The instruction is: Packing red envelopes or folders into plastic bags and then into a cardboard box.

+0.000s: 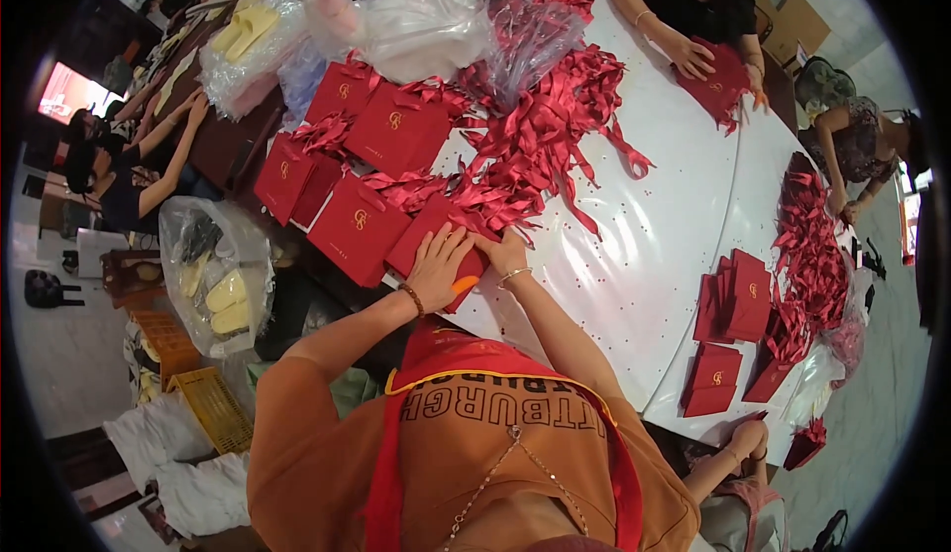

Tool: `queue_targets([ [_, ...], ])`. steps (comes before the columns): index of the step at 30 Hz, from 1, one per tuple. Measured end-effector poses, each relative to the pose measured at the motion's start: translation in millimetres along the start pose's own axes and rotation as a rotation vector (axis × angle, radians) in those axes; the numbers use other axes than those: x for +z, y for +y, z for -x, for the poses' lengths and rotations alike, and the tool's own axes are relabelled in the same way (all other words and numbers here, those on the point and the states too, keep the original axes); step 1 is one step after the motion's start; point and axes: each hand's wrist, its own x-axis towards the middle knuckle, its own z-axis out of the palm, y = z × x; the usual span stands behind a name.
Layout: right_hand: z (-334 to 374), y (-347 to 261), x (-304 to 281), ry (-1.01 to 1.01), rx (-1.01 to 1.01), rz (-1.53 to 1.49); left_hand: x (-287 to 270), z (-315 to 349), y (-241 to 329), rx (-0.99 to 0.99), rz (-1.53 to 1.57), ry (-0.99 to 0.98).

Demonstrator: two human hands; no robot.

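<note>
A red gift bag point(420, 244) with ribbon lies at the near edge of the white-covered table, in front of me. My left hand point(441, 267) rests flat across it, fingers stretched out; an orange piece point(464, 283) shows at its thumb. At the bag's upper right edge, the fingers of my right hand point(506, 258) are closed on it beside the ribbons, the fingertips partly hidden. Immediately left is another red bag point(359, 227) with a gold emblem. More red bags point(398, 131) lie behind it, and a heap of red ribbons point(540, 141) spreads beyond my right hand.
Clear plastic bags point(416, 32) cover the table's far left. Across the table, a person's hand point(696, 58) is on a red bag point(721, 84). Further red bags point(745, 294) and ribbons point(807, 245) lie at right. Yellow crates point(211, 408) stand at lower left.
</note>
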Motion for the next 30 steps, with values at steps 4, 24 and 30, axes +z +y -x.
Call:
queue_targets([
  [4, 9.3, 6.1, -13.9, -0.059, -0.188, -0.149, -14.6, -4.2, 1.9, 0.017, -0.049, -0.026],
  [24, 50.0, 72.7, -93.6, 0.375, 0.038, -0.497, -158.2, -249.7, -134.9, 0.196, -0.602, 0.860],
  [30, 51.2, 58.8, -90.6, 0.393, 0.111, -0.660, -138.0, -301.6, -204.3, -0.339, -0.145, 0.211],
])
